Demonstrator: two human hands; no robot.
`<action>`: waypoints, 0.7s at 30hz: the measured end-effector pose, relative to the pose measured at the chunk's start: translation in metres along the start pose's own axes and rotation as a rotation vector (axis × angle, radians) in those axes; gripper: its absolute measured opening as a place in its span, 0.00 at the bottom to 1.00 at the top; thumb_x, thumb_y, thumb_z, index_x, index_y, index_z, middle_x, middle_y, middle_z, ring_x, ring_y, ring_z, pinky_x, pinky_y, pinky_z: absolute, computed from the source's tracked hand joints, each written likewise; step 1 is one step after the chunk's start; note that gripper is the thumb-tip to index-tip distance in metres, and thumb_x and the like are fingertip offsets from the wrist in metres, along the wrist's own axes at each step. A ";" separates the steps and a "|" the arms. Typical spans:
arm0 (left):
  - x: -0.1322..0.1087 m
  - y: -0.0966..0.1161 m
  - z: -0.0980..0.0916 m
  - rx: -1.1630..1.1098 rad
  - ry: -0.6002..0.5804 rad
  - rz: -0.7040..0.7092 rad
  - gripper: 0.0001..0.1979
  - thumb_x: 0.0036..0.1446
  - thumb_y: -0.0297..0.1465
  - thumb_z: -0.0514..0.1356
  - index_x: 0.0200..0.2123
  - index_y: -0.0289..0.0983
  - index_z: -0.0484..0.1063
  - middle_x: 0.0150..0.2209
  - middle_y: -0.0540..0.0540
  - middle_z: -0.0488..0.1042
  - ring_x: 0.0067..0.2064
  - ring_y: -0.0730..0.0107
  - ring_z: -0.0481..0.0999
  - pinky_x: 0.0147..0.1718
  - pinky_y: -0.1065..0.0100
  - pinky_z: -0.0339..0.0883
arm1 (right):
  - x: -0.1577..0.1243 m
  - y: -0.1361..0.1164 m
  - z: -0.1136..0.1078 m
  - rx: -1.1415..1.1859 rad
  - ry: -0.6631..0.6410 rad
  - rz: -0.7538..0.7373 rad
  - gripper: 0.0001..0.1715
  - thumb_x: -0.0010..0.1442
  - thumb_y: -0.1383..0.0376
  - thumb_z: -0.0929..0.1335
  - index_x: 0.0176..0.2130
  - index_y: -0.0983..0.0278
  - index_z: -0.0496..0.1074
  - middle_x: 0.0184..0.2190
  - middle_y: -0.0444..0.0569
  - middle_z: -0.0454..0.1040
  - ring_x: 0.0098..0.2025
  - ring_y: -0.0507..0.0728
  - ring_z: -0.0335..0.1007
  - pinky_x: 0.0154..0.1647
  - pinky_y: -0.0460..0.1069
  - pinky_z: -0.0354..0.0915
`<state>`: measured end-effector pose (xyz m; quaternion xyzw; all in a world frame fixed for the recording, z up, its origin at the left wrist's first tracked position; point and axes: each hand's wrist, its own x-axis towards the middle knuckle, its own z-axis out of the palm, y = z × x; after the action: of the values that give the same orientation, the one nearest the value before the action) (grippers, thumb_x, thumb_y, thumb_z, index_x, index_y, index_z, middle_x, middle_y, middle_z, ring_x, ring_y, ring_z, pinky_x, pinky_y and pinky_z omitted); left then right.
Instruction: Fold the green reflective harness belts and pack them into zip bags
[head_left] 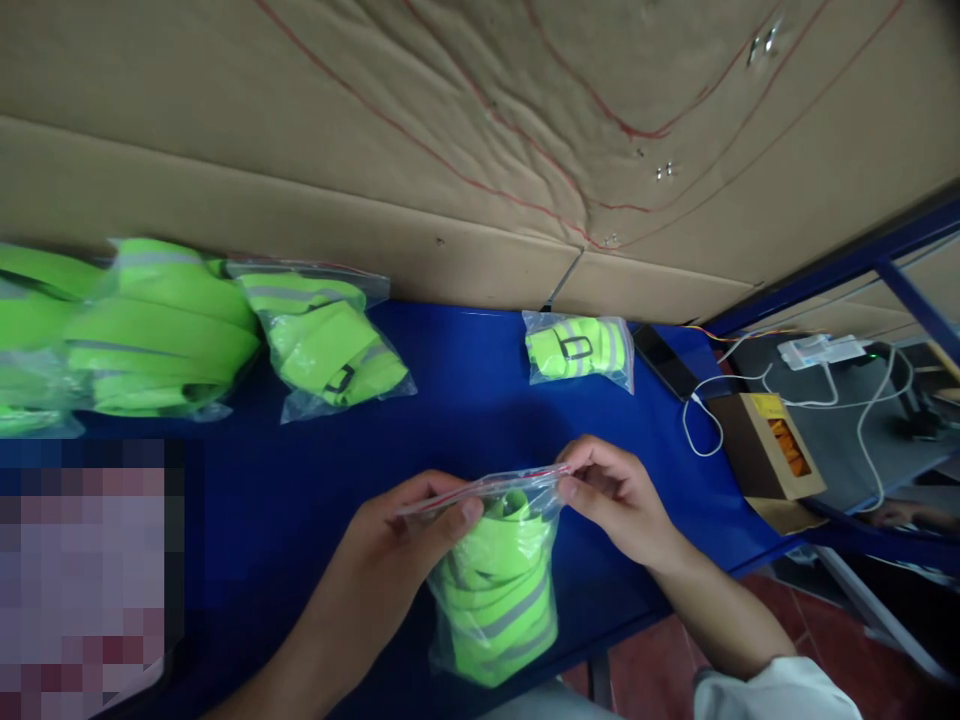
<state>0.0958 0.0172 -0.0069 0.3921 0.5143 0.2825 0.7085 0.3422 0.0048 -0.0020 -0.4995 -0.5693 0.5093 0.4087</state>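
A clear zip-lock bag (499, 585) sits in front of me, filled with a folded neon-green strap (510, 620) that has grey stripes. Its red-lined zip edge runs across the top. My left hand (409, 545) pinches the left part of that edge, thumb on the near side. At the right end of the zip, my right hand (611, 490) grips the corner between thumb and fingers. Whether the zip is sealed cannot be told.
Several bagged green straps (165, 330) lie at the back left, and a smaller bagged strap (577, 348) at the back. On the right are a phone (664, 362) with a white cable and a cardboard box (769, 445). A board wall (300, 190) rises behind the blue table (465, 400).
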 end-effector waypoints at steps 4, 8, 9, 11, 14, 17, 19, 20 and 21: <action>-0.001 -0.002 -0.001 0.006 0.001 -0.005 0.20 0.54 0.51 0.69 0.36 0.39 0.81 0.31 0.50 0.76 0.33 0.71 0.67 0.33 0.71 0.60 | 0.000 0.000 -0.001 -0.026 0.025 -0.029 0.11 0.66 0.59 0.73 0.36 0.62 0.72 0.33 0.46 0.74 0.33 0.51 0.70 0.35 0.46 0.67; -0.002 0.000 -0.001 -0.010 0.000 -0.007 0.20 0.52 0.50 0.70 0.37 0.40 0.81 0.32 0.49 0.79 0.34 0.70 0.70 0.33 0.72 0.62 | 0.001 0.000 -0.001 -0.058 0.007 -0.032 0.11 0.67 0.58 0.72 0.37 0.62 0.72 0.34 0.46 0.74 0.35 0.52 0.70 0.36 0.46 0.67; -0.002 0.000 0.000 -0.013 -0.003 -0.003 0.20 0.52 0.50 0.70 0.38 0.40 0.81 0.32 0.48 0.79 0.34 0.70 0.71 0.33 0.71 0.63 | 0.001 -0.001 -0.001 -0.069 -0.004 -0.025 0.11 0.67 0.57 0.72 0.38 0.62 0.72 0.34 0.46 0.74 0.35 0.52 0.70 0.36 0.46 0.67; -0.002 0.001 0.001 -0.016 -0.009 0.007 0.20 0.52 0.50 0.70 0.39 0.40 0.82 0.34 0.48 0.81 0.35 0.69 0.72 0.34 0.72 0.64 | 0.002 -0.001 0.000 -0.082 -0.019 -0.015 0.11 0.67 0.57 0.72 0.39 0.62 0.72 0.34 0.46 0.73 0.35 0.52 0.70 0.36 0.46 0.67; -0.002 0.001 0.002 -0.024 -0.018 0.016 0.20 0.53 0.49 0.71 0.39 0.40 0.81 0.35 0.48 0.81 0.35 0.69 0.74 0.34 0.71 0.65 | 0.001 0.000 0.002 -0.071 -0.005 -0.027 0.10 0.67 0.59 0.72 0.38 0.62 0.73 0.33 0.45 0.73 0.34 0.51 0.70 0.36 0.46 0.66; -0.003 0.002 0.004 -0.035 -0.018 0.018 0.20 0.51 0.49 0.71 0.38 0.40 0.81 0.33 0.48 0.81 0.33 0.69 0.74 0.33 0.71 0.66 | 0.000 0.001 0.003 -0.074 0.028 -0.026 0.11 0.66 0.59 0.73 0.36 0.63 0.72 0.32 0.45 0.74 0.33 0.51 0.69 0.35 0.45 0.66; -0.003 0.002 0.005 -0.038 -0.021 0.027 0.20 0.51 0.49 0.71 0.38 0.40 0.81 0.33 0.48 0.81 0.33 0.69 0.74 0.33 0.71 0.66 | 0.000 0.000 0.004 -0.090 0.025 -0.012 0.12 0.66 0.57 0.72 0.36 0.63 0.72 0.32 0.45 0.74 0.33 0.51 0.69 0.34 0.45 0.66; -0.003 0.002 0.005 -0.034 -0.021 0.030 0.20 0.52 0.49 0.71 0.38 0.40 0.81 0.33 0.48 0.81 0.34 0.69 0.74 0.33 0.72 0.66 | -0.001 -0.001 0.005 -0.098 0.014 -0.008 0.12 0.66 0.56 0.72 0.37 0.63 0.72 0.32 0.45 0.74 0.33 0.51 0.70 0.34 0.45 0.66; -0.003 0.001 0.005 -0.028 -0.024 0.031 0.20 0.52 0.49 0.71 0.39 0.40 0.82 0.34 0.48 0.82 0.34 0.69 0.75 0.34 0.72 0.66 | -0.001 -0.001 0.005 -0.109 0.002 -0.006 0.13 0.66 0.56 0.72 0.38 0.63 0.73 0.32 0.45 0.74 0.33 0.51 0.70 0.34 0.45 0.66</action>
<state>0.0997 0.0139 -0.0034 0.3933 0.4956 0.2960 0.7156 0.3370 0.0034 -0.0015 -0.5197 -0.5973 0.4759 0.3829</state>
